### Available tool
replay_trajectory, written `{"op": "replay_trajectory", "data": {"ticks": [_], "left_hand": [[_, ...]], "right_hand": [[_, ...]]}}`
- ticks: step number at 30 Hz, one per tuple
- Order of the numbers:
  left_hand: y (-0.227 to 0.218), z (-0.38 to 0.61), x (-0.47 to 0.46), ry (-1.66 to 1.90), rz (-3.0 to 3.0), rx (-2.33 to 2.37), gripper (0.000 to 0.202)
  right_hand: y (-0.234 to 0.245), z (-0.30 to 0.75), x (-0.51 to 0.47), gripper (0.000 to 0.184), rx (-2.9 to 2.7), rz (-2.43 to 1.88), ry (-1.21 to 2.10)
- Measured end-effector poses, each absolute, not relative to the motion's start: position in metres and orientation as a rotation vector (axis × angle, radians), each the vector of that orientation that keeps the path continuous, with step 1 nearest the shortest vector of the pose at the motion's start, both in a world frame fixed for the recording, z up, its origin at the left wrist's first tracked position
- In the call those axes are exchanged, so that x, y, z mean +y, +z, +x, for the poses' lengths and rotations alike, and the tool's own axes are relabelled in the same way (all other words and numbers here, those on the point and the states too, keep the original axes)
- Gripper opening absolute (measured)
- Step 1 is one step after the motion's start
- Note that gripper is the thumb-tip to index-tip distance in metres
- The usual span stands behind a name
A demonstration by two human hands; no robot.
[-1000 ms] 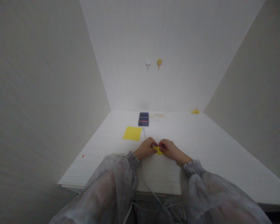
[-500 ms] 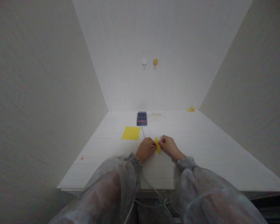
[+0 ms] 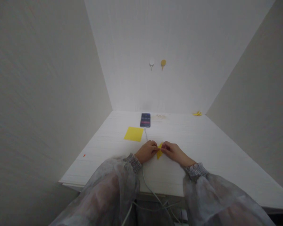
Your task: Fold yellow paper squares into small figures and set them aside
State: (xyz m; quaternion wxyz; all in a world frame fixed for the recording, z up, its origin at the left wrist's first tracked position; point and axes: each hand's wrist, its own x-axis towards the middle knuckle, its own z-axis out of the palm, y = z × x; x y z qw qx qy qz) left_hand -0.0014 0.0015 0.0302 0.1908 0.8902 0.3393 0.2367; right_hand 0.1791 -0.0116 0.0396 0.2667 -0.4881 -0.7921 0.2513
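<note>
Between my two hands is a small folded piece of yellow paper (image 3: 158, 154), held just above or on the white table. My left hand (image 3: 146, 151) pinches it from the left with closed fingers. From the right, the fingertips of my right hand (image 3: 176, 153) close on its upper part. The fingers hide part of the folds. A flat square sheet of yellow paper (image 3: 134, 134) lies to the left, beyond my left hand.
A phone (image 3: 145, 120) with a white cable (image 3: 145, 134) lies near the back wall. Folded yellow paper (image 3: 197, 113) sits in the back right corner. A small orange piece (image 3: 84, 155) lies at the left. Two hooks, one white (image 3: 151, 62) and one yellow (image 3: 163, 62), hang on the wall.
My right hand has turned and come closer to my left, its fingertips now over the folded paper. The paper has tilted the other way. The whole view has shifted slightly.
</note>
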Motion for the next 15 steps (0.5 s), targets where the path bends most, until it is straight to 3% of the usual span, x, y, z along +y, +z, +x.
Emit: {"op": "replay_trajectory", "data": {"ticks": [7,15], "left_hand": [[0.026,-0.003,0.004,0.622,2.497,0.941,0.024],[0.022,-0.003,0.008,0.618,2.475,0.893,0.024]], "right_hand": [[0.037,0.196,0.001,0.015,-2.31,-1.029,0.764],[0.031,0.193,0.001,0.019,-2.546,-0.819,0.476]]}}
